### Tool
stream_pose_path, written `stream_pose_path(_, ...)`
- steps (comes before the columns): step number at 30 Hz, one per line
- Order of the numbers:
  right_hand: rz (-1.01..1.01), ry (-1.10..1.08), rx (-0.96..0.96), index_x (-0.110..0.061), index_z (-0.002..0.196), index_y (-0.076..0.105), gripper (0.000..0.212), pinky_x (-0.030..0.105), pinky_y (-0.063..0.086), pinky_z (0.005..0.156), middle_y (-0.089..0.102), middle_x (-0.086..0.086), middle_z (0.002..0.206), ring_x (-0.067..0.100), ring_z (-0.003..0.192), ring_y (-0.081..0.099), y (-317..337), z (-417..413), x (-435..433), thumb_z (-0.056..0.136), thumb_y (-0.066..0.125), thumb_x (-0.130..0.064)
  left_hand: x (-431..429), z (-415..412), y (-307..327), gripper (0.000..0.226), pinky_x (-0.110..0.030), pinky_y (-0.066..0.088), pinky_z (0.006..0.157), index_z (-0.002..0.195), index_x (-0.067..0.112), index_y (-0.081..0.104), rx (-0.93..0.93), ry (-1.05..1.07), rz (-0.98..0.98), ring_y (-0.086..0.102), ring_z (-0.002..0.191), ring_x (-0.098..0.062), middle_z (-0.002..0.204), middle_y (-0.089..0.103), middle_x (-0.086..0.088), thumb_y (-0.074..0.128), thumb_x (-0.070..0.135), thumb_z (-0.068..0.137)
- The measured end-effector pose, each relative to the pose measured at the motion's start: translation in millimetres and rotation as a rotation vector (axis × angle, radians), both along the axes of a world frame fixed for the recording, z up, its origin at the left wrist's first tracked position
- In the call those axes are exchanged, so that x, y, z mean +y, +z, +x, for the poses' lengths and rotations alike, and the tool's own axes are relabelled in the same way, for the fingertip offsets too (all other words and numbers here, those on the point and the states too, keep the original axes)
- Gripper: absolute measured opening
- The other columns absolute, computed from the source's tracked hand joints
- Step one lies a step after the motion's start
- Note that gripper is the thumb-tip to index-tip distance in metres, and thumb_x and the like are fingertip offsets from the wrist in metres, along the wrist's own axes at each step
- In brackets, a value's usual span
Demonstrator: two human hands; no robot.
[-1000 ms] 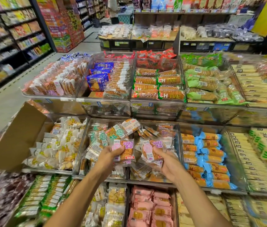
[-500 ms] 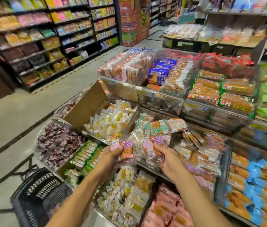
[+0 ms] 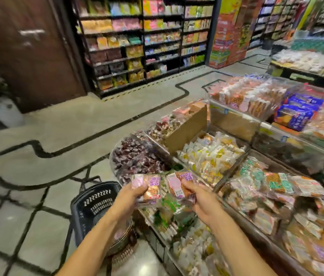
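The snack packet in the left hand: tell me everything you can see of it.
The snack packet is a clear plastic wrapper around a brown baked piece, with a pink patch, a purple label and a small red tag. The left hand pinches its left edge, thumb on top, holding it face up beside a similar packet. Print is blurred.

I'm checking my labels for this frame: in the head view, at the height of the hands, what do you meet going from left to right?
black basket → left hand → left packet → right packet → right hand → green-label packets
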State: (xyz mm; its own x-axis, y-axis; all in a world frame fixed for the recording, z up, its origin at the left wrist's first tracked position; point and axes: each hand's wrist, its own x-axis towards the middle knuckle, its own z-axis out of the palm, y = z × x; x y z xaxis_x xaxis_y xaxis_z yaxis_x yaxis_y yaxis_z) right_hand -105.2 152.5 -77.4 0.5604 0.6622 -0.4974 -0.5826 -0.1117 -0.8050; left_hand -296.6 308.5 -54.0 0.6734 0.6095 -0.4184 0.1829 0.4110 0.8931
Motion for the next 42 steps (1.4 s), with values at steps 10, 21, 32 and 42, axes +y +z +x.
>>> stream_pose_path(10, -0.021, 0.286, 0.038, 0.008, 0.112, 0.074, 0.041, 0.039, 0.058, 0.076, 0.075, 0.022, 0.108, 0.03, 0.085, 0.071, -9.9, -101.6, 144.5, 0.085, 0.079, -0.022, 97.2, -125.2, -18.9, 0.032, -0.038, 0.059, 0.072, 0.128, 0.002, 0.062, 0.012, 0.27, -0.05, 0.077, 0.09, -0.032, 0.104, 0.079, -0.017, 0.064, 0.021, 0.103)
stream_pose_path(21, -0.081, 0.553, 0.082, 0.0, 0.115, 0.077, 0.038, 0.061, 0.042, 0.115, 0.075, 0.023, 0.117, 0.044, 0.118, 0.066, -38.8, -156.4, 286.9, 0.087, 0.076, -0.025, 179.7, -194.1, -48.7, 0.041, -0.035, 0.061, 0.076, 0.135, 0.01, 0.057, 0.033, 0.561, -0.089, 0.077, 0.099, -0.03, 0.112, 0.078, -0.013, 0.07, 0.024, 0.098)
stream_pose_path(32, -0.123, 0.729, 0.083, -0.002, 0.12, 0.072, 0.032, 0.047, 0.055, 0.099, 0.077, 0.019, 0.113, 0.034, 0.104, 0.075, -99.5, -176.0, 405.0, 0.098, 0.07, -0.024, 268.8, -209.8, -97.7, 0.034, -0.04, 0.06, 0.088, 0.129, 0.013, 0.061, 0.047, 0.753, -0.146, 0.076, 0.101, -0.03, 0.113, 0.078, -0.013, 0.07, 0.019, 0.097)
stream_pose_path(42, -0.296, 0.693, 0.051, -0.01, 0.128, 0.07, 0.077, 0.057, 0.051, 0.107, 0.075, 0.014, 0.122, 0.043, 0.12, 0.067, -224.8, -174.1, 447.2, 0.068, 0.09, -0.053, 323.1, -224.2, -222.5, 0.04, -0.045, 0.062, 0.09, 0.136, 0.011, 0.06, 0.256, 0.78, -0.288, 0.076, 0.103, -0.031, 0.117, 0.077, -0.013, 0.071, 0.017, 0.098)
